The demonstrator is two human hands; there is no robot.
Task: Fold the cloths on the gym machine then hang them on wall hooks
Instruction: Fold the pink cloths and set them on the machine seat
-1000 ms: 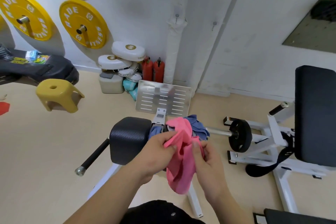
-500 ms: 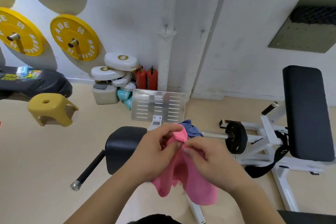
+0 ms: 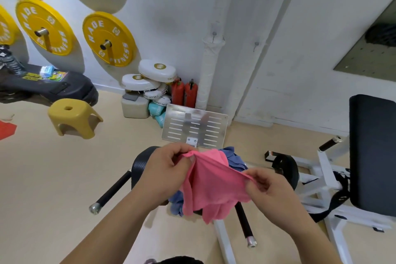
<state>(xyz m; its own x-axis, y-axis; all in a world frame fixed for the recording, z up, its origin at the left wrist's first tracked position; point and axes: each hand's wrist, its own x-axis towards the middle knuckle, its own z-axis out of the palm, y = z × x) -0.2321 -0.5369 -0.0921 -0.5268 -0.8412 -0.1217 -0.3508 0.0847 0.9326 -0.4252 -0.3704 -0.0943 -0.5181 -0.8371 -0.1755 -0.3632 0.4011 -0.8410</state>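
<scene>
The pink cloth [image 3: 212, 188] hangs above the gym machine [image 3: 138, 169] in the near middle. The left hand [image 3: 169, 163] pinches its top edge at the left end and the right hand [image 3: 272, 188] pinches it at the right. The lower part looks bunched, so it is best to draw the edge taut and find the true corners before folding. A blue cloth [image 3: 233, 155] lies on the machine just behind, and the wall hooks [image 3: 214, 34] are far ahead.

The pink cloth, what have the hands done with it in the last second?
The left hand and right hand, each pinching the pink cloth throughout, have drawn apart sideways, spreading its bunched top edge into a stretched line. Nothing was let go. The blue cloth stays heaped on the machine's black pad.
</scene>
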